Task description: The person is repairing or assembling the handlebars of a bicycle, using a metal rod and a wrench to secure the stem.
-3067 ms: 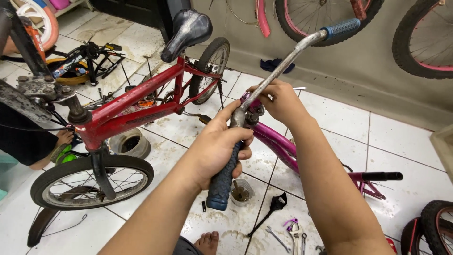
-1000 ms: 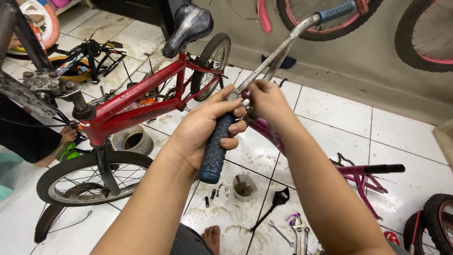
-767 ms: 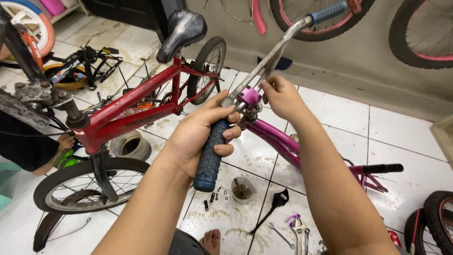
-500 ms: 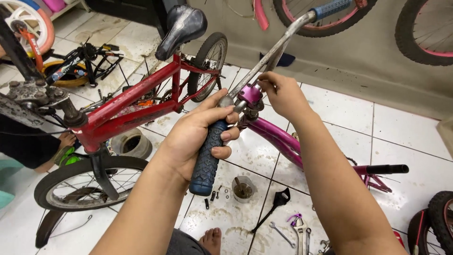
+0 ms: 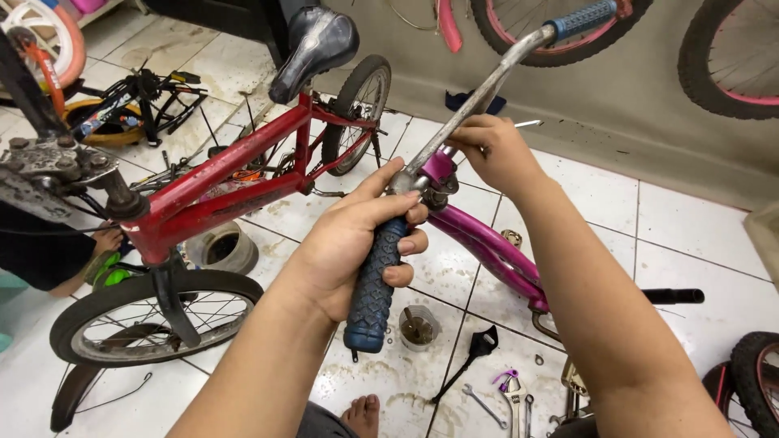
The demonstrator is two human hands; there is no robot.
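Observation:
My left hand (image 5: 355,239) grips the near dark blue rubber grip (image 5: 373,288) of a grey metal handlebar (image 5: 487,81), which runs up and right to a second blue grip (image 5: 580,18). My right hand (image 5: 491,150) is closed over the handlebar's middle, just above the stem of a magenta bike frame (image 5: 495,247). A thin metal rod sticks out to the right past its fingers. The frame slopes down to the right over the white tiled floor.
A red child's bike (image 5: 219,182) with a black saddle (image 5: 312,40) stands at the left. Spanners (image 5: 511,401), a small cup (image 5: 419,326) and loose bolts lie on the tiles below. Wheels (image 5: 734,61) lean on the back wall. Another person's foot (image 5: 105,241) is at the left; my bare foot (image 5: 363,415) is below.
The handlebar has tilted so its near grip points further down. My right hand has shifted up and right along the bar at the stem. My left hand keeps its hold.

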